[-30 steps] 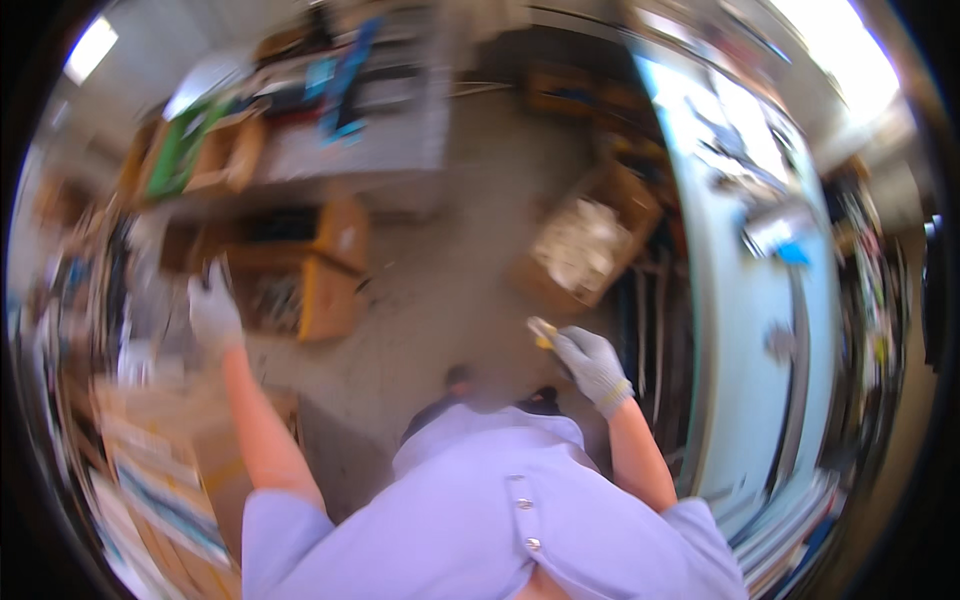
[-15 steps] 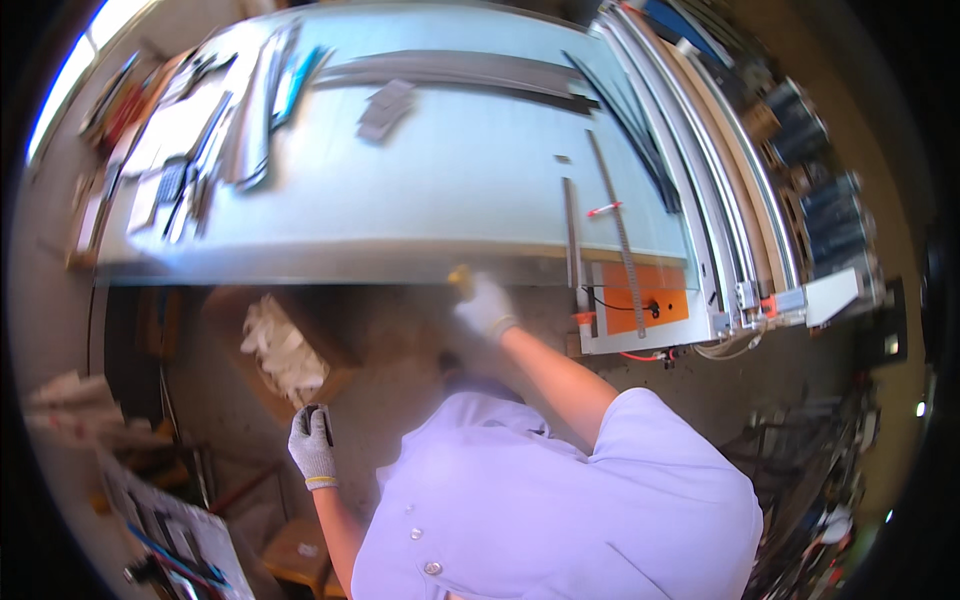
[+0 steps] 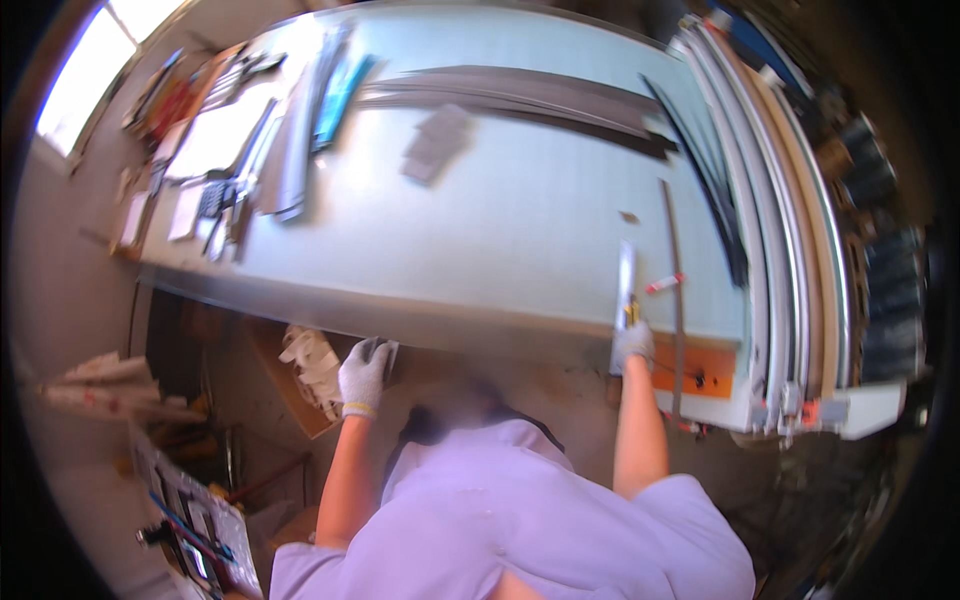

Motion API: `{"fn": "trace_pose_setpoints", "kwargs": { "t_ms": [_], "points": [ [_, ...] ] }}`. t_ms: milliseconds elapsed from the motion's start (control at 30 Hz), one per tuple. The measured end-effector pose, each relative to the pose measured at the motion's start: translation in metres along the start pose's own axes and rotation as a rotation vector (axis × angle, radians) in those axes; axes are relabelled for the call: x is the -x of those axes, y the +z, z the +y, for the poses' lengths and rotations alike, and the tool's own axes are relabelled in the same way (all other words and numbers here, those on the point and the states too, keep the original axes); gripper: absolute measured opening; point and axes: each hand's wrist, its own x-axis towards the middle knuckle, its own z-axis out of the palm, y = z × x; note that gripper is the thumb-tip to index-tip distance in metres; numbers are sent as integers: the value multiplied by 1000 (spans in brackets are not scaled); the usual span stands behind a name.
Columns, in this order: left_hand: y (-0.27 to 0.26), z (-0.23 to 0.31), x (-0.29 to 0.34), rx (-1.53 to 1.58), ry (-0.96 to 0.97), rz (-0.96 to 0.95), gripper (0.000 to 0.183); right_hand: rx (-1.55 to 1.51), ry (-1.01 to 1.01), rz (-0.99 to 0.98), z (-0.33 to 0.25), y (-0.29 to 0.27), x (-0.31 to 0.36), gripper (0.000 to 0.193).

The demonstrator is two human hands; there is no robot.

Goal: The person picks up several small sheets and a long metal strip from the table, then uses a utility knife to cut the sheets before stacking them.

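Note:
My right hand (image 3: pixel 634 343), in a pale knit glove, is closed round a small yellow-and-black tool (image 3: pixel 631 312) whose exact kind is blurred. It rests at the near end of a shiny flat strip (image 3: pixel 626 268) at the table's front edge; whether the fingers also grip the strip I cannot tell. My left hand (image 3: pixel 362 378), gloved too, is raised in front of the table edge with its fingers bent together round a small thin piece (image 3: pixel 391 358), mostly hidden. A longer dark strip (image 3: pixel 673 240) lies to the right, with a red-and-white item (image 3: pixel 664 284) against it.
The pale worktable (image 3: pixel 500 220) carries brown strips (image 3: pixel 520 90), stacked brownish pieces (image 3: pixel 436 143) and metal profiles (image 3: pixel 300 140). A rail assembly (image 3: pixel 770 200) lines its right side. Below the front edge stands a carton (image 3: pixel 285 385) with crumpled pale scraps (image 3: pixel 312 365).
My right hand has moved right to the near end of the strip, carrying the yellow tool. My left hand has risen toward the table edge. The view has shifted.

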Motion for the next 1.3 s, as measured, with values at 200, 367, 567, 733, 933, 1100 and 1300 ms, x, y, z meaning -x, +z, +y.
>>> {"fn": "trace_pose_setpoints", "kwargs": {
  "t_ms": [200,367,567,733,933,1100,1300],
  "points": [
    [-63,-79,-93,255,-239,407,46,-193,-75,-82,-7,1,11,25],
    [-164,-123,-214,-94,-288,825,45,-714,-148,-311,-49,21,61,29],
    [-280,-170,-375,-157,-315,656,56,-777,-350,-716,-217,40,159,24],
    [-242,-97,-395,-302,53,822,45,-585,-530,-930,-376,64,223,29],
    [-116,-31,-234,187,251,-46,36,-867,-569,-1065,-516,131,305,26],
    [-143,-2,-247,749,-155,87,39,-944,-490,-930,-555,170,331,21],
    [-176,-47,-373,329,294,387,29,-832,-411,-957,-540,137,292,29]
  ]
}}
